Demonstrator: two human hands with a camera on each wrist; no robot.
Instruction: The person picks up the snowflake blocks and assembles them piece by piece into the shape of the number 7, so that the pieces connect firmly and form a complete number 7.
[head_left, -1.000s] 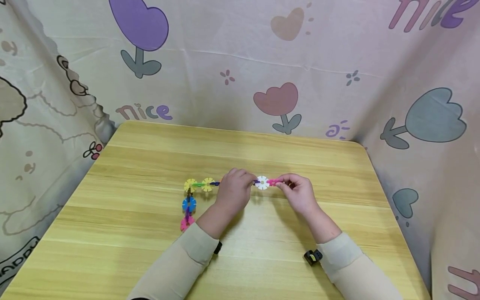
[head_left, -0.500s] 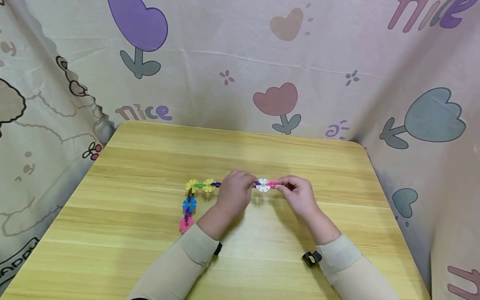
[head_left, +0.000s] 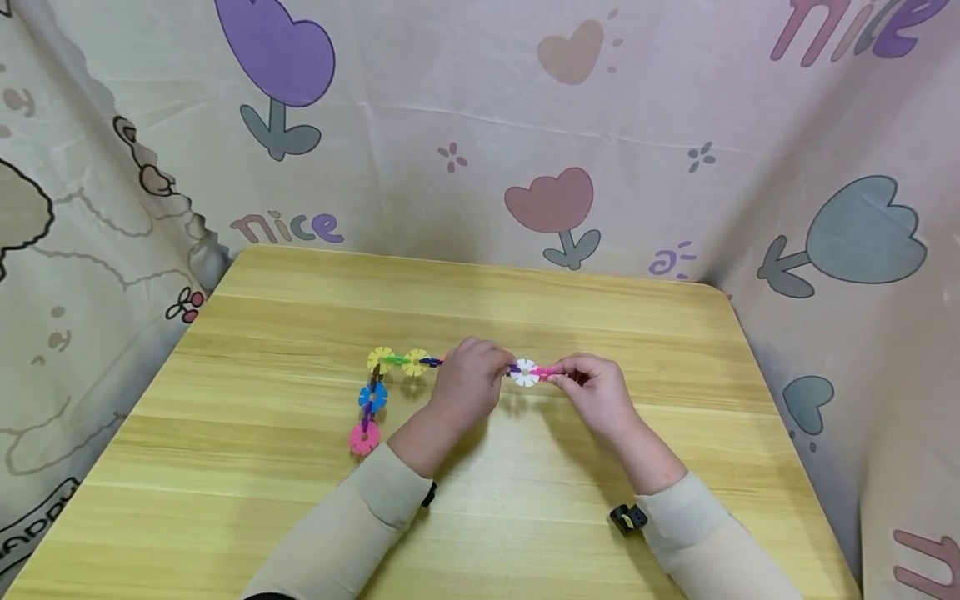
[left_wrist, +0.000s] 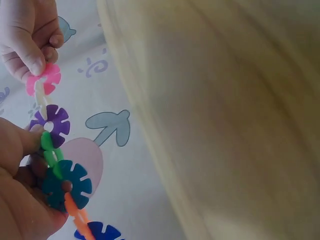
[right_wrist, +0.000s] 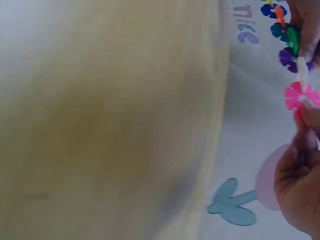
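Observation:
A chain of notched plastic snowflake discs is held up over the table, linked edge to edge. My left hand (head_left: 468,387) grips its middle; in the left wrist view the thumb and fingers lie around a green disc (left_wrist: 52,159) and a teal disc (left_wrist: 80,186), near a purple disc (left_wrist: 59,127). My right hand (head_left: 598,396) pinches the pink disc (left_wrist: 51,74) at the right end, beside a white disc (head_left: 517,372). Left of my left hand run two yellow discs joined by a green disc (head_left: 397,360). There the chain bends toward me through a blue disc (head_left: 381,398) to another pink disc (head_left: 357,439).
The wooden table (head_left: 247,333) lies beneath the hands. Patterned cloth (head_left: 420,108) hangs behind it and along both sides. Black wrist straps show at the cuffs, one by the right sleeve (head_left: 705,521).
The free left end of the chain has swung slightly up and to the left, showing more of its end pink disc. Both hands stay almost where they were, keeping their hold.

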